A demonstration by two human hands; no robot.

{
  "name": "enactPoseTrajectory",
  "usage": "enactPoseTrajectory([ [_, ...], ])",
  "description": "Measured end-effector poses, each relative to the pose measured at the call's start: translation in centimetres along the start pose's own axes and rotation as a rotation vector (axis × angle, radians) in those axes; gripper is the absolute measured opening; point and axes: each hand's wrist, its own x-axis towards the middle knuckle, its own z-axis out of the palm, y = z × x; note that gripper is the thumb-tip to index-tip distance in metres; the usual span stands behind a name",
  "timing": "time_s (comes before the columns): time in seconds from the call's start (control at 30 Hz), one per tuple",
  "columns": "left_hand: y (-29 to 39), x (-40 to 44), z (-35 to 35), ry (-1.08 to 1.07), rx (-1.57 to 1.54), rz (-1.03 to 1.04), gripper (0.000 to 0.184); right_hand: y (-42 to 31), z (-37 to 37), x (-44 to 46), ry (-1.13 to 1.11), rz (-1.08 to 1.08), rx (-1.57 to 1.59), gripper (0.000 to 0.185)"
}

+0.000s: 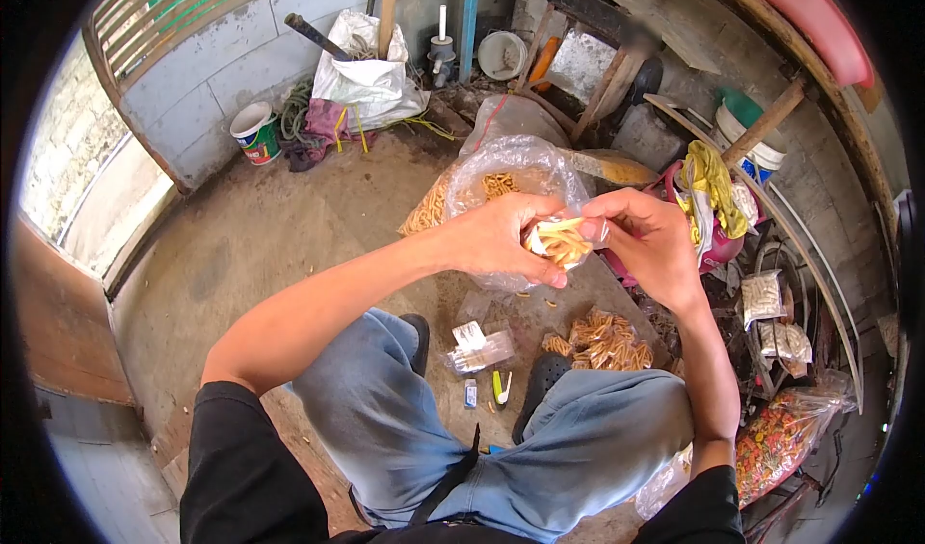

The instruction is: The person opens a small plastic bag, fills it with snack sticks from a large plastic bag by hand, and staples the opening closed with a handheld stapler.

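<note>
My left hand [501,239] is wrapped round a small clear packet of yellow stick snacks [561,243], its open top facing up. At the packet's right edge, my right hand [652,245] pinches with thumb and fingers, touching the plastic or a snack stick at the mouth. Just beyond my hands sits a large open clear plastic bag [464,173] with more stick snacks inside, partly hidden by my left hand. On the floor between my feet lie small plastic bags with white labels [479,347], a green stapler [501,388] and a small blue box [470,395].
Several filled snack packets [609,342] are heaped by my right foot. At right are a bag of colourful snacks [785,438], white packs [763,296] and a yellow cloth [715,189]. A paint bucket [255,132] and a white sack [361,81] stand at the back wall.
</note>
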Motion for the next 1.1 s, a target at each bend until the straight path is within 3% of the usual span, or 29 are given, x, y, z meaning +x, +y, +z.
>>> enactPoseTrajectory([
  [0.07,0.1,0.0,0.1,0.030,-0.026,0.002,0.038,0.3,0.4,0.1,0.005,-0.001,0.003,0.011],
  [0.17,0.1,-0.2,0.0,0.041,0.038,-0.057,0.036,0.8,1.0,0.2,0.017,-0.089,-0.031,0.009],
  [0.23,0.2,-0.2,-0.1,0.047,0.137,-0.038,0.037,1.2,1.1,0.5,0.079,0.056,-0.024,0.012],
  [0.47,-0.2,-0.1,-0.1,0.121,0.281,0.055,0.040,1.6,0.8,0.8,0.094,0.100,0.019,0.015],
  [0.67,1.1,-0.4,0.2,0.086,0.190,-0.014,0.037,1.9,0.4,0.9,0.091,0.121,-0.013,0.014],
  [0.73,1.5,-0.3,0.3,0.070,0.170,-0.045,0.034,2.5,0.5,1.0,0.164,-0.240,-0.292,0.012],
  [0.8,1.6,-0.3,0.5,0.055,0.152,-0.076,0.033,2.4,0.8,1.0,0.126,-0.185,-0.215,0.011],
  [0.93,1.1,-0.3,0.7,0.012,0.074,-0.176,0.050,3.1,1.4,1.1,0.068,-0.113,0.023,0.010],
  [1.1,1.1,-0.2,0.6,-0.013,-0.194,-0.199,0.068,2.9,1.3,1.2,0.055,-0.062,0.059,0.012],
])
